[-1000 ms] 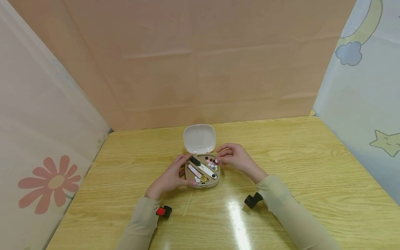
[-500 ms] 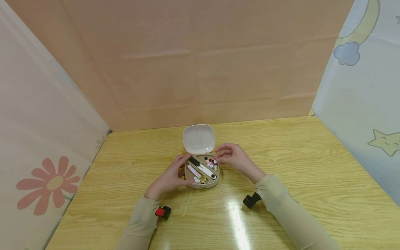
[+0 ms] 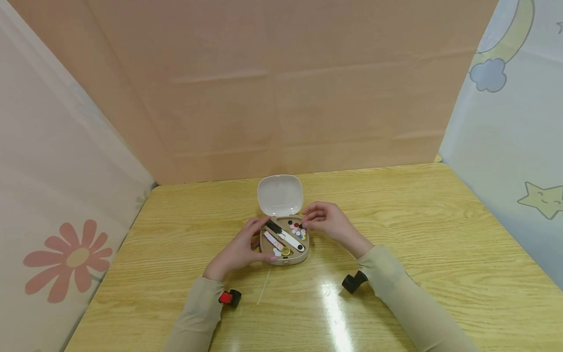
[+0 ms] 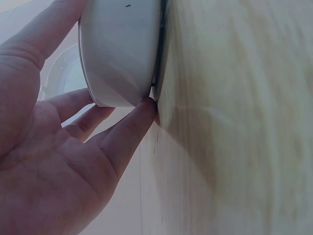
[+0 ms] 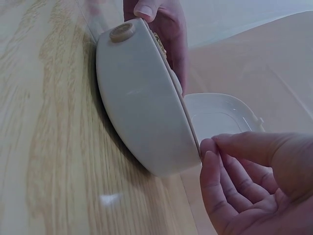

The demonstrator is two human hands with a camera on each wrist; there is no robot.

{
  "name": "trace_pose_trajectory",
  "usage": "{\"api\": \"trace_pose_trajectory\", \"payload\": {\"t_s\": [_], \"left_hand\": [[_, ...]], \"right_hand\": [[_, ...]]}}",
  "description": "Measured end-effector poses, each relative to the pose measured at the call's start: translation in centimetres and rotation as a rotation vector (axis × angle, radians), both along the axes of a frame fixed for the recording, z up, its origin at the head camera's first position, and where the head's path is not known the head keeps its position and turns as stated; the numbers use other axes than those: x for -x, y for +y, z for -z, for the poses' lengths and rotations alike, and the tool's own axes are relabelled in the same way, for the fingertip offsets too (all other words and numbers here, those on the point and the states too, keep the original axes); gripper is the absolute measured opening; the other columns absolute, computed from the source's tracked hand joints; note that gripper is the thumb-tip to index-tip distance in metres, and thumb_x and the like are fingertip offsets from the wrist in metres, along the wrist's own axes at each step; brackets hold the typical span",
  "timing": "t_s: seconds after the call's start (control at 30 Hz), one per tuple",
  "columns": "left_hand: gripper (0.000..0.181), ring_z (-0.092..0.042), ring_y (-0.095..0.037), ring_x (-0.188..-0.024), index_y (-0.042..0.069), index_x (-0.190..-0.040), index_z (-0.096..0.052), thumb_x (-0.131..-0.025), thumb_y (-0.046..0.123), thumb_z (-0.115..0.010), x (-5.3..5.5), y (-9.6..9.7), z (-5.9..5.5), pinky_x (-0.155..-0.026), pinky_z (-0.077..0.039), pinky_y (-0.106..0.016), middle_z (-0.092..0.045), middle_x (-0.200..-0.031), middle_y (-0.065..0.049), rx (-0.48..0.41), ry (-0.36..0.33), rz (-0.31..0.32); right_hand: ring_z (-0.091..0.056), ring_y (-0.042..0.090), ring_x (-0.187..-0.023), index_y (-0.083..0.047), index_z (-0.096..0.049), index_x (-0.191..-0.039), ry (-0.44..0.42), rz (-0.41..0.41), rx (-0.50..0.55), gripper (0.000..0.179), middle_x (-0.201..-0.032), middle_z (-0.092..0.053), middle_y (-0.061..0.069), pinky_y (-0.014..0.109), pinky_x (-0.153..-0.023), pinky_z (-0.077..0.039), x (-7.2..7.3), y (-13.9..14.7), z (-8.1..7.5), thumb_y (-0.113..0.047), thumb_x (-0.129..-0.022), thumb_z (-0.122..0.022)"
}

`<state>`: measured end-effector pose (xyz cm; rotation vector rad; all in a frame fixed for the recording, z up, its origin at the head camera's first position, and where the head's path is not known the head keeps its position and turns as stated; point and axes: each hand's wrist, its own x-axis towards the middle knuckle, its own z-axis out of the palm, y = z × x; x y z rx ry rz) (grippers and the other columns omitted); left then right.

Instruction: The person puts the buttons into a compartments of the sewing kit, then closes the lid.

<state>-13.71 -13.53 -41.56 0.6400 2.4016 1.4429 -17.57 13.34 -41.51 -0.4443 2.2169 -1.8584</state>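
Note:
A small beige sewing box (image 3: 294,260) stands on the table with its white lid (image 3: 280,194) raised at the back. My left hand (image 3: 237,249) grips its left side, thumb on the front rim, fingers round the side and rear. Inside lie white-handled scissors (image 3: 291,240) with a black-covered end, a rolled tape measure (image 3: 272,240), a gold ring-like piece (image 3: 286,251) and several coloured buttons (image 3: 298,232). My right hand (image 3: 329,222) is over the right rim beside the buttons. In the right wrist view its thumb and fingertip (image 5: 209,147) meet; whether something is between them is hidden.
A thin pale strip (image 3: 264,287) lies on the wooden table (image 3: 418,220) before the box. Black wrist-camera mounts (image 3: 354,282) hang near both sleeves. A tan backdrop (image 3: 272,88) stands behind, with patterned cloths at both sides.
A white button visible at my right fingertips earlier no longer shows there; a white one lies among the buttons just below. My left hand and the box have stayed in place.

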Motion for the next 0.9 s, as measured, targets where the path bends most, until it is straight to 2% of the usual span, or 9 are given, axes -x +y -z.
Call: {"api": "trace_pose_trajectory", "payload": {"t_s": [0.1,0.17,0.4,0.53,0.7,0.9], "left_hand": [[0.098,-0.034,-0.027,-0.133,0.019,-0.151,-0.029,-0.071,0.023,-0.086,0.7,-0.3,1.3,-0.102,-0.041,-0.042,-0.035,-0.136,-0.004,0.014,0.022,0.0],[0.099,-0.035,-0.026,-0.133,0.019,-0.151,-0.029,-0.07,0.026,-0.085,0.8,-0.4,1.5,-0.102,-0.041,-0.041,-0.035,-0.136,-0.002,0.02,0.031,0.003],[0.099,-0.034,-0.024,-0.133,0.021,-0.151,-0.029,-0.07,0.028,-0.085,0.9,-0.5,1.5,-0.102,-0.041,-0.039,-0.035,-0.137,0.0,0.029,0.028,-0.004],[0.098,-0.034,-0.026,-0.133,0.021,-0.151,-0.03,-0.071,0.024,-0.085,0.9,-0.4,1.6,-0.102,-0.041,-0.041,-0.036,-0.136,-0.003,0.018,0.031,-0.006],[0.099,-0.035,-0.025,-0.133,0.02,-0.151,-0.029,-0.07,0.023,-0.086,0.8,-0.4,1.6,-0.102,-0.041,-0.04,-0.036,-0.135,-0.005,0.014,0.031,-0.003],[0.099,-0.035,-0.022,-0.133,0.02,-0.151,-0.028,-0.07,0.024,-0.086,0.7,-0.5,1.5,-0.102,-0.042,-0.037,-0.035,-0.136,-0.001,0.02,0.022,-0.003]], "right_hand": [[-0.066,0.028,-0.089,0.014,-0.056,-0.113,-0.01,-0.008,0.014,0.031,-0.099,-0.066,0.022,0.047,-0.083,-0.054,-0.1,0.2,-0.1,0.004,-0.086,-0.067],[-0.065,0.028,-0.09,0.014,-0.055,-0.115,-0.025,-0.018,0.03,0.032,-0.101,-0.066,0.022,0.048,-0.086,-0.053,-0.2,0.3,-0.1,0.003,-0.087,-0.066],[-0.064,0.031,-0.1,0.01,-0.054,-0.121,-0.067,-0.076,0.083,0.036,-0.11,-0.064,0.023,0.053,-0.092,-0.048,-0.5,1.2,0.1,-0.009,-0.092,-0.065],[-0.062,0.034,-0.105,0.012,-0.051,-0.124,-0.071,-0.121,0.106,0.043,-0.114,-0.063,0.024,0.054,-0.095,-0.046,-0.7,1.7,0.2,-0.017,-0.094,-0.062],[-0.06,0.036,-0.108,0.015,-0.047,-0.126,-0.056,-0.166,0.13,0.049,-0.117,-0.061,0.025,0.052,-0.096,-0.045,-0.9,2.4,0.2,-0.026,-0.099,-0.054],[-0.054,0.045,-0.112,0.019,-0.043,-0.127,-0.062,-0.187,0.195,0.057,-0.121,-0.056,0.031,0.051,-0.096,-0.045,-1.0,3.2,0.0,-0.033,-0.105,-0.037]]}}
